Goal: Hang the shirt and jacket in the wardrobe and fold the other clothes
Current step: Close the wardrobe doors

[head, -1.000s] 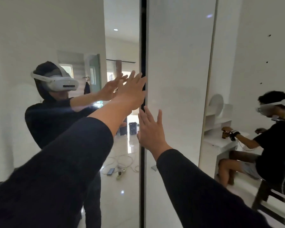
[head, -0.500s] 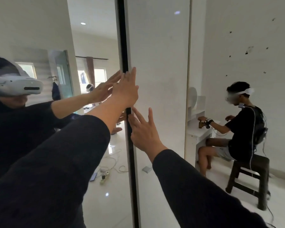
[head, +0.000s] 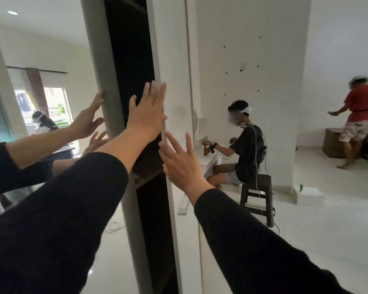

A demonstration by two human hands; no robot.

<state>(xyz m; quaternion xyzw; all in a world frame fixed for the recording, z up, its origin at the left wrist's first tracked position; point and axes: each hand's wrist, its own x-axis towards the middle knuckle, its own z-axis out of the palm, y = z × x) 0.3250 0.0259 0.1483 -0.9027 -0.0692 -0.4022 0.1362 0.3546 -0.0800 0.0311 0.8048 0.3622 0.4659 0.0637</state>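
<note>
Wardrobe [head: 170,60]: glossy white sliding doors, a dark gap [head: 132,60] showing between their edges. Left hand [head: 146,115] is lying flat, fingers straight, at the right door's edge. Right hand [head: 181,160] is spreading released against that door's smooth face, just below.

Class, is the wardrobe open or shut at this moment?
Partly open: a dark gap with a shelf shows between the mirrored door and the white door.

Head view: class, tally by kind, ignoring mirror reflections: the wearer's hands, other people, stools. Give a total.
Hands: 2, left hand and right hand
Other people: 2, seated person and person in red
Stools: 1, stool
Total: 5
</note>
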